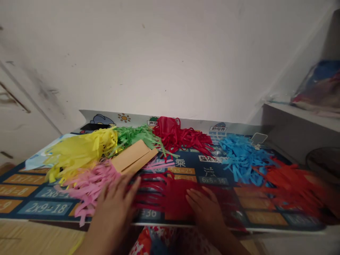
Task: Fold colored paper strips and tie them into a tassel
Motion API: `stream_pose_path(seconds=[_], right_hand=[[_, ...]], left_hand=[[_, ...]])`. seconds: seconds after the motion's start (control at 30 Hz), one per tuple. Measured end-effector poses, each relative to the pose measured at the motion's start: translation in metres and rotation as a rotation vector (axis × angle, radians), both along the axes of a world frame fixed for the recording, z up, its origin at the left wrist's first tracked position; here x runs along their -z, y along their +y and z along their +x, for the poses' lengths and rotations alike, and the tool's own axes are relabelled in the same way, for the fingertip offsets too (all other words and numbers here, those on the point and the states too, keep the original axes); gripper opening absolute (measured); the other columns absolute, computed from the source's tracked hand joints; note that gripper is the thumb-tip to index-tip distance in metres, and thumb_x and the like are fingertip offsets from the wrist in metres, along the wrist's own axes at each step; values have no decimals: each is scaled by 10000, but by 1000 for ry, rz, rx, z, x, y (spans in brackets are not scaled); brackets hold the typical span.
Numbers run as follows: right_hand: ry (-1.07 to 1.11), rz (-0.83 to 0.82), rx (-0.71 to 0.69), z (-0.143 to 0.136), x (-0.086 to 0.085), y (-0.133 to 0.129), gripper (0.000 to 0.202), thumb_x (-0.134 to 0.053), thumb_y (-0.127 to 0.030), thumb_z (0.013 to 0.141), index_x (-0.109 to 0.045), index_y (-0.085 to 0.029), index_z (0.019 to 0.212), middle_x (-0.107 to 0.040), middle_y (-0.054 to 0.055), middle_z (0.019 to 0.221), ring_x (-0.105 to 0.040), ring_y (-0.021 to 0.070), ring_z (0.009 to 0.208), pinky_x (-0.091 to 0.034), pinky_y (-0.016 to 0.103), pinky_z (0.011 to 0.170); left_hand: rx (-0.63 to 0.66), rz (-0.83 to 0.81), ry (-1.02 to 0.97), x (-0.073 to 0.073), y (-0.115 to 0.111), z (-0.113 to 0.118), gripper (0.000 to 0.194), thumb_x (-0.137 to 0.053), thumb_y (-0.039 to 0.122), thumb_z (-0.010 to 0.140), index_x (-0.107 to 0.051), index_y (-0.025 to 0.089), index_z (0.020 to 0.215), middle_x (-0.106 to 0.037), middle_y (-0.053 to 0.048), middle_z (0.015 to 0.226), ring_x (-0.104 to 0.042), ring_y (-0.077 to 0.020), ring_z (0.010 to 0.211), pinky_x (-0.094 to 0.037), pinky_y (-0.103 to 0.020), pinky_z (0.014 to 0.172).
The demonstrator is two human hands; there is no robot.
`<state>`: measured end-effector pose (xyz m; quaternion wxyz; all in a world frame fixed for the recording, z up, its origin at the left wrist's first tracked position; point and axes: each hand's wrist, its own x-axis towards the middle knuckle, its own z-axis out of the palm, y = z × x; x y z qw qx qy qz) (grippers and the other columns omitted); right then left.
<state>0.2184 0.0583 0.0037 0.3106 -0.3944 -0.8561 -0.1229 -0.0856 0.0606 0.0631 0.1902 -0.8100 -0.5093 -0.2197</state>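
A dark red paper sheet with its edge cut into strips (179, 198) lies on the printed mat in front of me. My right hand (204, 205) rests flat on its right part, fingers stretched out. My left hand (115, 200), fingers spread, is at the left ends of the red strips, beside a pink fringed paper bunch (90, 180). No strip is visibly gripped by either hand. Just beyond the left hand sits a folded tan paper piece (134, 156). Some blur softens the right side of the red sheet.
Behind lie fringed paper bunches: yellow (79, 147), green (136, 136) and red (172, 132). Blue (240, 156) and orange-red (289, 184) fringes lie right. The printed mat (44, 207) bends up against the white wall (164, 63). A grey shelf (300, 131) borders the right.
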Motion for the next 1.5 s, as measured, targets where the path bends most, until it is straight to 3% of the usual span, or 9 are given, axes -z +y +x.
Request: stream_pose_path(seconds=[0.1,0.2,0.33,0.47,0.57,0.67,0.8,1.33,1.5], right_hand=[[47,-41,2,-10,13,-2,393,-432,-72,872,-606,-256,1173,-704,32,1156,-646,183,1051,-215,396,1065],[54,-143,-1,-5,22,-5,307,-443,-139,930,-622,-264,1146,-722,22,1111,-655,185,1019,-234,405,1036],[37,-332,-13,15,21,-7,236,-486,-219,948,-650,-293,1100,-739,0,1056,-654,176,1003,-326,360,923],[150,-603,185,15,-5,3,224,-490,-297,962,-707,-262,919,-751,6,922,-654,191,874,-349,337,810],[149,-788,308,9,-25,24,325,-498,-353,955,-689,-214,733,-720,0,728,-626,171,680,-332,289,664],[47,-840,399,6,-32,43,343,-542,-382,926,-668,-197,665,-695,12,656,-605,169,616,-268,271,566],[-13,-827,438,6,-27,54,254,-602,-370,890,-694,-208,718,-720,23,715,-626,179,655,-252,266,551],[-108,-841,445,3,-23,64,235,-637,-401,867,-698,-223,726,-727,18,714,-641,185,658,-290,269,570],[-159,-895,507,20,-41,71,226,-619,-410,863,-706,-231,757,-724,22,729,-646,202,665,-313,275,561]], left_hand=[[476,-144,-4,12,-21,49,666,-544,378,818,-378,204,1440,-535,-83,1408,-461,-279,1293,-308,-432,1093],[438,-457,-45,43,-17,93,620,-559,405,839,-441,148,1391,-590,-113,1347,-532,-278,1237,-338,-446,1086],[395,-548,-171,73,5,86,331,-531,148,852,-641,255,1146,-715,-28,1162,-629,-217,1114,-385,-402,1041],[259,-586,-247,55,29,67,240,-506,177,901,-685,260,1038,-754,-16,1021,-687,-200,946,-459,-330,862],[132,-698,-179,31,51,79,237,-486,266,936,-713,229,876,-766,-24,865,-706,-194,811,-459,-268,686],[68,-712,-122,22,66,94,279,-494,304,926,-707,203,777,-763,-59,788,-713,-238,749,-433,-293,631],[14,-701,-75,24,69,100,206,-525,276,889,-705,187,843,-762,-101,804,-711,-286,761,-422,-349,668],[-10,-616,-18,29,69,97,169,-574,276,867,-667,226,735,-688,-45,684,-643,-260,750,-380,-411,720],[71,-275,40,31,64,99,132,-640,199,837,-666,279,939,-687,-48,1083,-557,-295,1025,-329,-502,849]])
